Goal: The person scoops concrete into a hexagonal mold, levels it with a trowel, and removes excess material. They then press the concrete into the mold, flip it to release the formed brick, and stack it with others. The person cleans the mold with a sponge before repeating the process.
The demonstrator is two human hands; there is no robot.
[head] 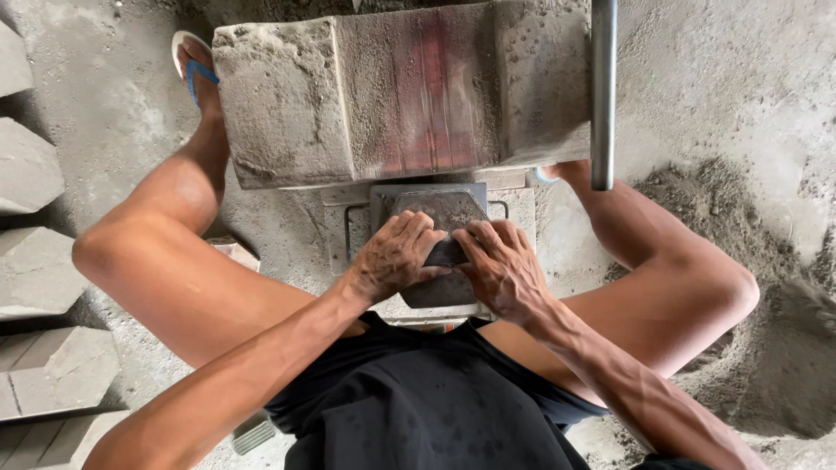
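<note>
My left hand [396,257] and my right hand [501,265] press side by side, fingers spread, on dark damp cement mix [444,213] packed in a small metal mould [427,193] between my knees. The mix has an angled, hexagon-like outline. Neither hand grips anything; both lie flat on the mix. The mould sits under the raised lid [401,91] of a cement-crusted press.
A steel lever bar [603,87] stands upright at the right of the press. Several finished grey paving blocks [39,270] line the left edge. A heap of dark sand mix [775,348] lies at the right. My left foot wears a blue sandal [196,65].
</note>
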